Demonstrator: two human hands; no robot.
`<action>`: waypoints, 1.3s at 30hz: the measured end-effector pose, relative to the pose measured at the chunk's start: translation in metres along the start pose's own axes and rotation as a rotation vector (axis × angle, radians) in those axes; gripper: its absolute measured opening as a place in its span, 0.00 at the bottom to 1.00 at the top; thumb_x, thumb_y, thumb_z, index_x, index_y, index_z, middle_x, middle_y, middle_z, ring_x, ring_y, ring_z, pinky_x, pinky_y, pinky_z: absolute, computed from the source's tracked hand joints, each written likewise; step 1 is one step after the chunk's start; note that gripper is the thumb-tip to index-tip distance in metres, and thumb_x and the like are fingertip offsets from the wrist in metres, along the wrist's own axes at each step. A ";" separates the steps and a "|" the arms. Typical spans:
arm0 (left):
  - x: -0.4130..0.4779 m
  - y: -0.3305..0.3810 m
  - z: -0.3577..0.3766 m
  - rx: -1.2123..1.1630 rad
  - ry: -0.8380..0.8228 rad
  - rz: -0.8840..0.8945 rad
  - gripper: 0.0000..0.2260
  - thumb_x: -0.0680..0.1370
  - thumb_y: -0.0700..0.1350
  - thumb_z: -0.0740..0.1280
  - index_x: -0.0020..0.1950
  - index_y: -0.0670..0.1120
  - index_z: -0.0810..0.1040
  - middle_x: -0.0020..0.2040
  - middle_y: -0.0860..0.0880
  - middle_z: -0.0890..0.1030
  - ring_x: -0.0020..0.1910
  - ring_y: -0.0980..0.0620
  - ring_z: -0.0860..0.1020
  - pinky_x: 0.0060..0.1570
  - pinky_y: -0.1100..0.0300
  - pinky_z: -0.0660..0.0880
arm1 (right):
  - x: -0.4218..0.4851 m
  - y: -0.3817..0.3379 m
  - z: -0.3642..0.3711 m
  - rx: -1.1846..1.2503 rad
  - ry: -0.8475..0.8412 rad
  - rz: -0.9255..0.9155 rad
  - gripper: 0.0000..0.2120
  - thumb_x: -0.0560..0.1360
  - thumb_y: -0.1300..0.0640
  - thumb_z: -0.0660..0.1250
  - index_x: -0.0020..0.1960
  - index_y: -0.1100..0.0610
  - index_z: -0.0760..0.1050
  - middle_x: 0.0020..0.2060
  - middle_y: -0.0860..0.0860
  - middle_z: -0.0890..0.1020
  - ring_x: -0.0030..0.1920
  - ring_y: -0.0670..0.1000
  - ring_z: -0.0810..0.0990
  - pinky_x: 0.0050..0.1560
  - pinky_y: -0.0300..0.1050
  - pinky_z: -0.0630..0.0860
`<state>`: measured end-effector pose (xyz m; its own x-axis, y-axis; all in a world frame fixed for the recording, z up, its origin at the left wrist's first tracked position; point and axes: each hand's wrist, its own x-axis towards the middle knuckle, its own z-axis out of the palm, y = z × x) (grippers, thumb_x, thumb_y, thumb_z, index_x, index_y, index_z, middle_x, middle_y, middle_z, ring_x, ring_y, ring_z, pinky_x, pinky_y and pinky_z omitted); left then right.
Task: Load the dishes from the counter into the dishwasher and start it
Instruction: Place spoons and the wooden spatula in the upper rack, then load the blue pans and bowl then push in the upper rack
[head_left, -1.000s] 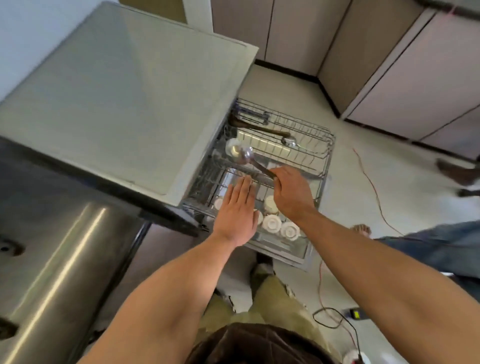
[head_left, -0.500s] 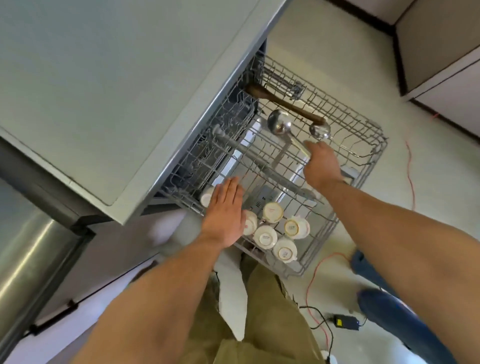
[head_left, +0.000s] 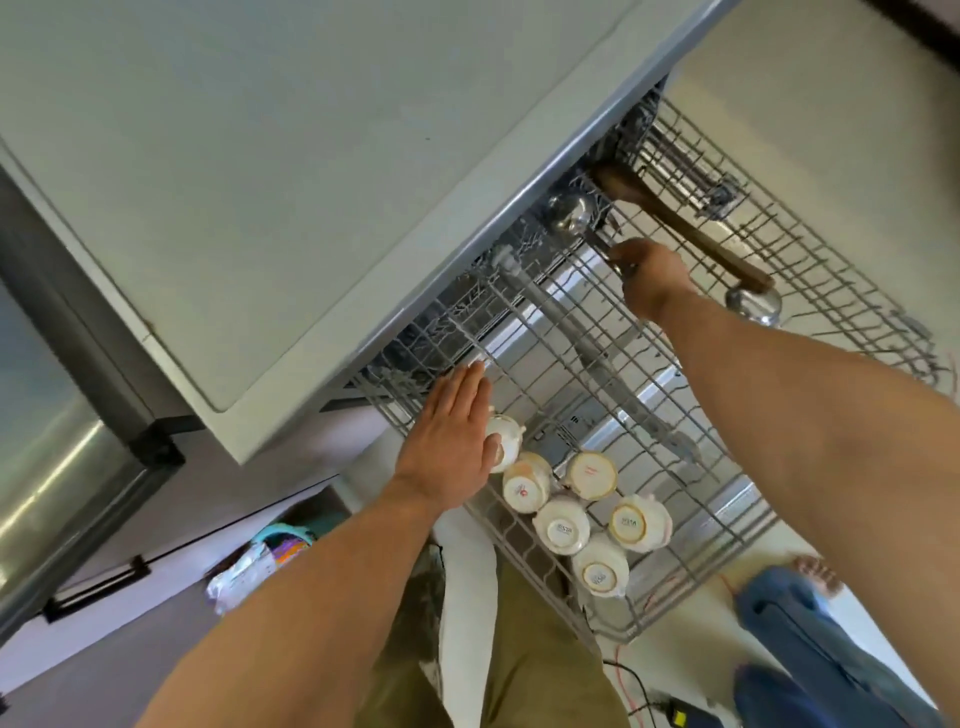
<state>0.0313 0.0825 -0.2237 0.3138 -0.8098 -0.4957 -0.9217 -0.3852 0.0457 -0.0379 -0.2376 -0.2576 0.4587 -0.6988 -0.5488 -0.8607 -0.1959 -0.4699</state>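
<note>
Steel ladle (head_left: 569, 210) at one o'clock in the view, bowl up against the back of the pulled-out upper rack (head_left: 857, 291), right under the lip of the countertop (head_left: 311, 182). Its flat handle runs toward four o'clock, straight into the right hand (head_left: 652, 283), which has its fingers curled round the handle's end, knuckles up, over the rack wires.

Left hand (head_left: 454, 434) just below centre: fingers straight and pressed together, palm down, laid over the rack's near-left edge and covering part of one upturned cup (head_left: 506, 441). Whether it bears down on it, I cannot tell.

At five o'clock from that hand, five more white cups (head_left: 561, 527) sit bottoms up in a tight cluster in the rack's front corner, rims touching or nearly so.

At two o'clock, beyond the right hand, a wooden-handled utensil (head_left: 675, 218) lies slantwise across the wires, with a round steel bowl (head_left: 753, 306) at its near end. A grey spray arm (head_left: 597, 353) shows through the rack bottom.

Six o'clock: the person's olive trousers (head_left: 519, 649). Four to five o'clock: another person's jeans (head_left: 795, 623) and a red cable (head_left: 621, 680) on the floor. Nine o'clock: a stainless appliance (head_left: 52, 441).
</note>
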 end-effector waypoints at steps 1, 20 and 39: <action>-0.001 0.000 0.001 0.003 -0.004 -0.004 0.33 0.83 0.58 0.48 0.82 0.40 0.46 0.82 0.40 0.42 0.81 0.43 0.40 0.80 0.45 0.45 | 0.002 -0.001 0.001 -0.008 -0.013 0.013 0.29 0.76 0.72 0.58 0.69 0.47 0.74 0.66 0.54 0.77 0.61 0.57 0.79 0.62 0.49 0.77; -0.077 -0.009 -0.113 -0.097 0.145 0.212 0.29 0.85 0.53 0.50 0.81 0.40 0.51 0.82 0.42 0.49 0.81 0.44 0.48 0.80 0.47 0.51 | -0.233 -0.077 0.019 0.093 0.314 -0.216 0.08 0.81 0.54 0.60 0.45 0.51 0.75 0.40 0.45 0.77 0.40 0.45 0.76 0.36 0.40 0.72; -0.252 -0.258 -0.124 -0.250 0.502 -0.285 0.29 0.84 0.53 0.54 0.80 0.39 0.56 0.82 0.41 0.53 0.81 0.43 0.50 0.79 0.48 0.49 | -0.356 -0.379 0.133 0.042 0.387 -0.859 0.07 0.78 0.57 0.63 0.49 0.54 0.80 0.43 0.48 0.80 0.47 0.49 0.75 0.46 0.47 0.76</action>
<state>0.2183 0.3313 -0.0034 0.6640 -0.7458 -0.0537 -0.7240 -0.6592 0.2030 0.1547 0.1767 0.0240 0.8209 -0.5080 0.2610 -0.2500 -0.7305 -0.6355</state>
